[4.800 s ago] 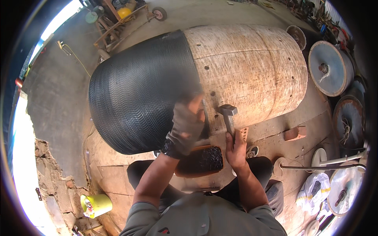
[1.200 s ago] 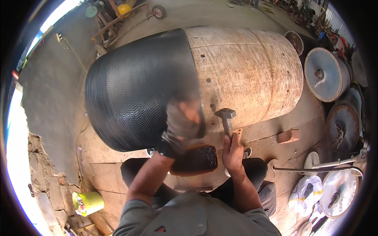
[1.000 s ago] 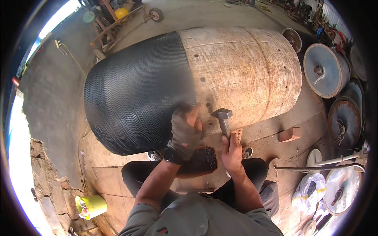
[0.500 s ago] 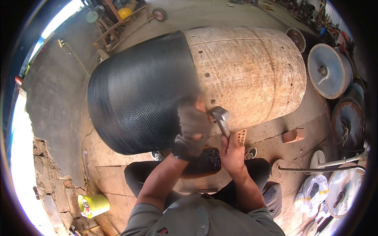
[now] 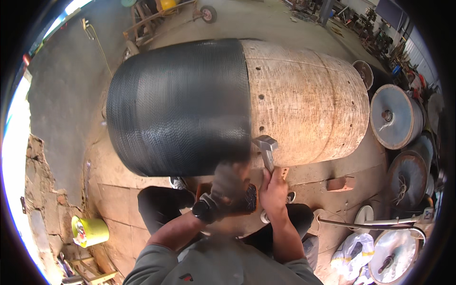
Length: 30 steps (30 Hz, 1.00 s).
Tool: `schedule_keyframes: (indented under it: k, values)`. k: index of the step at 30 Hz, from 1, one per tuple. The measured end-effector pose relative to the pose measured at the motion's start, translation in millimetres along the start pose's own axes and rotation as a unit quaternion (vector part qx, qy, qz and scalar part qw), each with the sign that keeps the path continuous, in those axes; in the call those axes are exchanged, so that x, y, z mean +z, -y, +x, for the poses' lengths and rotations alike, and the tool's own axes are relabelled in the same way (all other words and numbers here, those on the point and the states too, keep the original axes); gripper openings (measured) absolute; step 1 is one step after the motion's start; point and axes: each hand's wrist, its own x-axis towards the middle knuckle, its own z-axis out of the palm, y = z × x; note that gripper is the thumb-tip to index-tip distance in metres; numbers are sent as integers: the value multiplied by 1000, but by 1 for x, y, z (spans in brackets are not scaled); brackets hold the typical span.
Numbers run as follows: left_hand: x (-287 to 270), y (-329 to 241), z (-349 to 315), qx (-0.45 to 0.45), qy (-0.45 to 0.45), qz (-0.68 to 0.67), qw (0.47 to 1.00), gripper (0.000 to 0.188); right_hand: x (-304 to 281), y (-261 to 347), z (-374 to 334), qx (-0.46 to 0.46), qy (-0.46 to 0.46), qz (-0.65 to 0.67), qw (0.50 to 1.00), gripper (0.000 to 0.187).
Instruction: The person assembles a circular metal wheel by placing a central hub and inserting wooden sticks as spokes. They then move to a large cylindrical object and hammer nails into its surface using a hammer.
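Note:
A large wooden drum (image 5: 308, 104) lies on its side in front of me. Fine-ridged black strip or sheet (image 5: 180, 104) covers its left part, ending in a straight edge near the middle. In my right hand (image 5: 274, 194) is a hammer (image 5: 267, 147), head up, close to that edge on the drum's near side. My left hand (image 5: 228, 184), in a dark glove, is blurred below the drum. It is over or beside an orange-rimmed box (image 5: 256, 202) filled with small black pieces, too small to name. Its fingers are smeared by motion.
Several metal-ended rollers (image 5: 393, 116) stand along the right. A brick (image 5: 340, 184) lies on the floor nearer me. At the lower left is a yellow bucket (image 5: 92, 231); a white plastic bag (image 5: 354, 254) sits lower right. A wheeled cart (image 5: 207, 14) stands beyond the drum.
My left hand has come down from the drum's covered edge to the box between my legs. The hammer stays in my right hand, and the whole view has shifted slightly.

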Motion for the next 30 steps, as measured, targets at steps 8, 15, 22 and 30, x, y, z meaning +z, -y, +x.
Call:
schedule_keyframes:
  k: [8, 15, 22, 30]
  values:
    - [-6, -9, -25, -34, 261, -217, 940, 29, 18, -7, 0, -26, -37, -22, 999, 25]
    - [-20, -12, -10, -66, 260, -285, 920, 40, 21, -7, -3, -32, -84, 82, 993, 28]
    - [-7, -10, -14, -210, 106, -311, 921, 24, 17, -7, -2, -71, -121, 220, 965, 24]
    - [-49, 79, 109, 89, -260, -116, 955, 25, 18, -2, -1, -84, -155, 202, 963, 23]
